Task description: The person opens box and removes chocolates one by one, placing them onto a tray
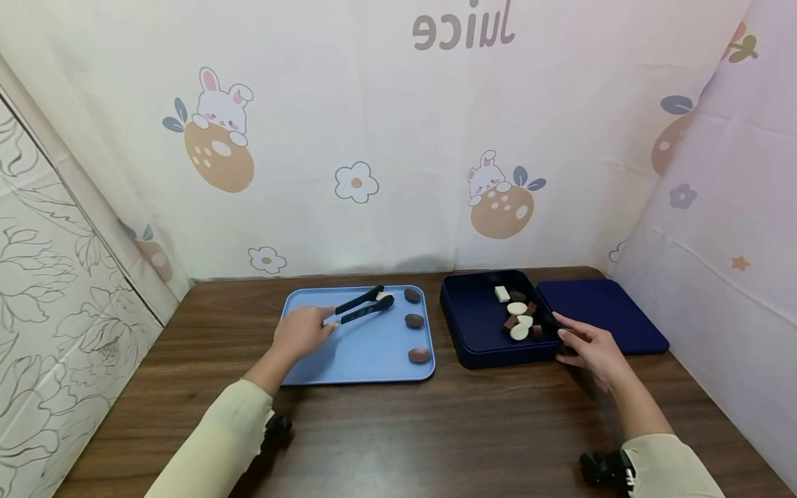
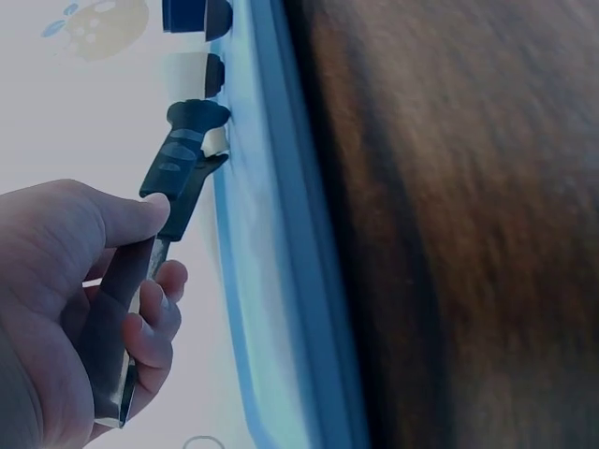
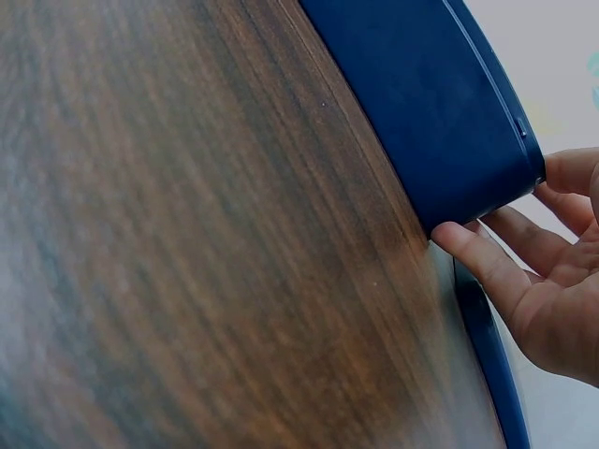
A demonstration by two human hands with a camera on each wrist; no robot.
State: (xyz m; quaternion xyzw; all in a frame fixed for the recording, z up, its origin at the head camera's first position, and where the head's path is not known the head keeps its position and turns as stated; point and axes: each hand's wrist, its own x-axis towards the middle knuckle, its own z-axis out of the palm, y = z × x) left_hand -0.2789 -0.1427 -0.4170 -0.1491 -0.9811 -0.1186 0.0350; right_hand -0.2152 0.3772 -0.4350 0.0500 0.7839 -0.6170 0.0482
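My left hand [image 1: 304, 330] holds a pair of black-tipped tongs [image 1: 361, 310] over the light blue tray [image 1: 349, 363]. The thumb lies on one arm of the tongs and the fingers on the other, as the left wrist view shows. Between the tong tips is a white chocolate piece [image 1: 382, 296], partly hidden by them. Three brown egg-shaped chocolates [image 1: 414, 321] stand in a column along the tray's right side. My right hand [image 1: 591, 349] grips the dark blue box [image 3: 421, 103] at its near right corner, thumb low and a finger at the rim.
White and brown chocolates [image 1: 517, 309], some oval and some block-shaped, lie in the right part of the box. A flat dark blue lid [image 1: 613, 315] rests on the wooden table [image 1: 436, 429] to its right. A printed curtain [image 1: 411, 138] hangs behind the table.
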